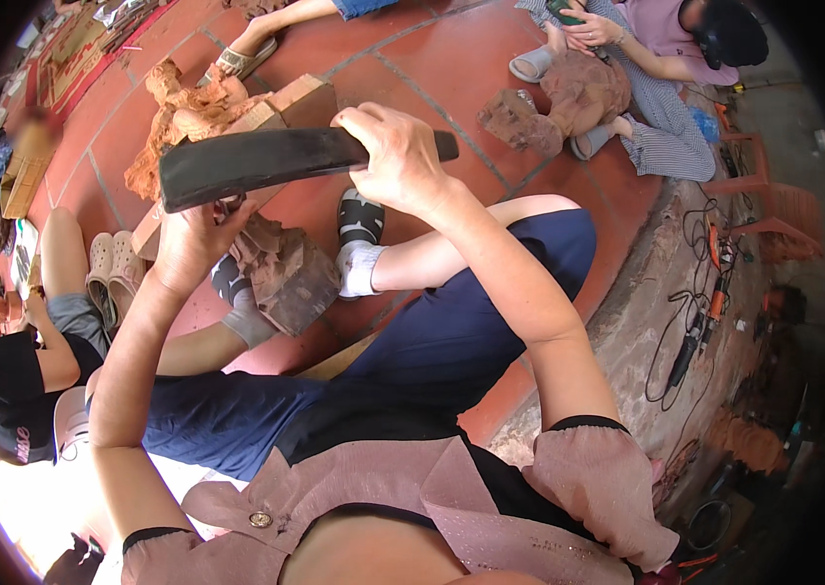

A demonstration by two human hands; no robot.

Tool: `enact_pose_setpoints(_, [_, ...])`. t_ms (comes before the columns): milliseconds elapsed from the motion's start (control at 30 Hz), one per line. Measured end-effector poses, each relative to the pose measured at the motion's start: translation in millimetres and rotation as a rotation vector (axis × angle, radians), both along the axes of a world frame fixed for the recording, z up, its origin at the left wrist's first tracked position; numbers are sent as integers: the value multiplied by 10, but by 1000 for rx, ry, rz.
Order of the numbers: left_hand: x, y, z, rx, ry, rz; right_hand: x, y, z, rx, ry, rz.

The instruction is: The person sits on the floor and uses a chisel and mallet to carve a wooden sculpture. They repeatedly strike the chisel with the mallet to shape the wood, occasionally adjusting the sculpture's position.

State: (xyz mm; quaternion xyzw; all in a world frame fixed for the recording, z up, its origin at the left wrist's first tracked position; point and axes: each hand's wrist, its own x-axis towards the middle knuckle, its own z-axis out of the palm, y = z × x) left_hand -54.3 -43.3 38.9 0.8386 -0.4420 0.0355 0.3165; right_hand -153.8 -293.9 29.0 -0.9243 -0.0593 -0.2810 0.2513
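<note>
My right hand (398,156) is wrapped around the narrower end of a long dark wooden mallet (256,161), raised level in front of me. The mallet's wide end hides part of my left hand (200,239), whose fingers are curled together just below it. What those fingers hold, if anything, I cannot make out. Behind the mallet stands a carved light-brown wooden figure (193,102), beside a squared wood block (305,97). Between my feet rests a rough dark-brown wood carving (286,273).
Across the red tiled floor (432,88), a seated person at the upper right has a carved wooden figure (583,93) by their feet. Another person sits at left, near pale clogs (115,268). Power tools with cables (695,331) lie at right, near a red plastic chair (773,205).
</note>
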Motion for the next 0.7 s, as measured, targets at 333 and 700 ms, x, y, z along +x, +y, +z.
enact_pose_setpoints(333, [24, 30, -66, -38, 8, -20, 46, 55, -72, 94, -1, 41])
enact_pose_setpoints(700, [240, 305, -50, -135, 197, 163, 73, 15, -86, 140, 64, -19])
